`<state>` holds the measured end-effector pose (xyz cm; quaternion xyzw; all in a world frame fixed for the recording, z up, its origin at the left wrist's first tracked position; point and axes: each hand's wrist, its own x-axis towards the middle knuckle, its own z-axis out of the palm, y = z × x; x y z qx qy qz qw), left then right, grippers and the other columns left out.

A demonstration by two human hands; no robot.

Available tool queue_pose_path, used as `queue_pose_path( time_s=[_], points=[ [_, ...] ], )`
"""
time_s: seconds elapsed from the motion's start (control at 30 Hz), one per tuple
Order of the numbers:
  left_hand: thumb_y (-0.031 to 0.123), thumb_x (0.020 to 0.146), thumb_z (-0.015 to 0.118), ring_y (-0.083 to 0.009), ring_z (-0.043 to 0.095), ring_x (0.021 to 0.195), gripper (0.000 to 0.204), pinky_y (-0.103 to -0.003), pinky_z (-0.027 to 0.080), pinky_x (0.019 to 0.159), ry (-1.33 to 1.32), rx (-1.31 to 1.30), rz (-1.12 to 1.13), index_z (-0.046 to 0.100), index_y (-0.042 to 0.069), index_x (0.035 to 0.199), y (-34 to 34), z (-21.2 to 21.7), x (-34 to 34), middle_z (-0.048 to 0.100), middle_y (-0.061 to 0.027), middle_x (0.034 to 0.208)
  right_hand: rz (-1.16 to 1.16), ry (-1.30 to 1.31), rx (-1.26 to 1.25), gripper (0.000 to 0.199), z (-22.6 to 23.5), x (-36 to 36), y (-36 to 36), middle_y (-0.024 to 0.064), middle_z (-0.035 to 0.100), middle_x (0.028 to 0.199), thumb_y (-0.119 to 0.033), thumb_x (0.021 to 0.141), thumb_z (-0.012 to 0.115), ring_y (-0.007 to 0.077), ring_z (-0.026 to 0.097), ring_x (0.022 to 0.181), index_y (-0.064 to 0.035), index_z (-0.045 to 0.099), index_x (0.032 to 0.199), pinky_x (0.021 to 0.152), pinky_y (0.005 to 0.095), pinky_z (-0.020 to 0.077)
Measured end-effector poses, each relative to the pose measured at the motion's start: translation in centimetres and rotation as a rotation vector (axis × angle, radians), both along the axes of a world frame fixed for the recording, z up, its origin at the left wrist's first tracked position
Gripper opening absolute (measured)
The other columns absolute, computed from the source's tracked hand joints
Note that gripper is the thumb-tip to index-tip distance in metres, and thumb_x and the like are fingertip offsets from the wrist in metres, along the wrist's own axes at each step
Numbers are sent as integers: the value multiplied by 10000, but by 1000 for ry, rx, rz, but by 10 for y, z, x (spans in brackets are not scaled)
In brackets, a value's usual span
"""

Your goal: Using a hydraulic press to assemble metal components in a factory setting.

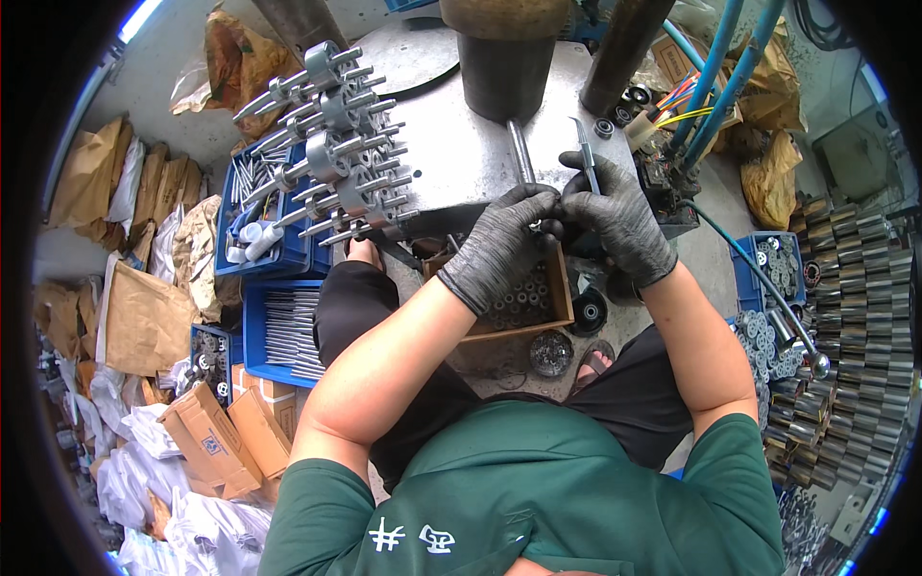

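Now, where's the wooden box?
In the head view, the wooden box sits just right of centre, below the left hand, beside a black round part.

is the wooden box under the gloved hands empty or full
Not empty: small round metal parts lie inside the wooden box. How full, I cannot tell; the left hand hides some of it.

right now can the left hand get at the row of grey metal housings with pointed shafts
Probably yes: the row of grey metal housings stands to the left of the dark-gloved left hand, with nothing visible between them.
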<state>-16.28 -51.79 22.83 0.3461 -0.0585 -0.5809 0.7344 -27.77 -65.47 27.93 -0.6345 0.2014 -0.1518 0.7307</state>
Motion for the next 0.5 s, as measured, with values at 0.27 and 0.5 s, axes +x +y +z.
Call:
queue_pose_path(
  time_s=[0.27, 0.5],
  points=[
    [178, 984, 643, -117, 596, 833, 165, -231, 522, 684, -56, 8, 67, 606, 72, 1106, 2, -1, 5, 632, -30, 975, -27, 106, -261, 615, 1, 3, 2, 101, 640, 1015, -120, 827, 736, 136, 636, 897, 49, 483, 1362, 790, 295, 544],
    [239, 978, 643, -143, 599, 807, 181, -406, 561, 739, -87, 111, 201, 611, 93, 1081, 10, 20, 25, 628, -31, 968, 55, 46, -789, 656, 5, -7, -6, 187, 621, 1155, -64, 743, 696, 301, 619, 1073, 2, 521, 1372, 975, 392, 507]
  ],
)
